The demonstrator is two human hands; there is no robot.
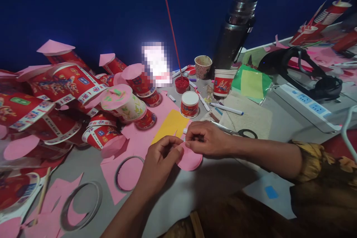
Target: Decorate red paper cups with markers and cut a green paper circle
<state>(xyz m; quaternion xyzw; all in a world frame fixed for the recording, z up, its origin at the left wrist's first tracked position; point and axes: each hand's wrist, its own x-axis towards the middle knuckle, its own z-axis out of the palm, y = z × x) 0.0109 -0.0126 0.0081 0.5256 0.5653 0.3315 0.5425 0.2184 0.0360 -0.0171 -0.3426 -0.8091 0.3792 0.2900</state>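
Observation:
Both my hands pinch a pink paper circle (191,161) over the front of the table. My left hand (163,158) has thumb and fingertips closed on its upper left edge. From the other side, my right hand (208,137) grips the upper edge near the middle, its fingers curled. Just beyond the hands stands a short red paper cup turned upside down (189,105), its white base up. A yellow paper strip (169,124) lies on a large pink sheet (136,134) to the left. Scissors (247,133) lie partly hidden behind my right wrist.
Red cups with pink paper tops (75,81) crowd the left. Two grey rings (80,206) lie front left. A dark thermos (234,33), stacked cups (223,81), a red pot with a stick (182,84), markers (227,108) and a power strip (306,108) stand or lie behind and right.

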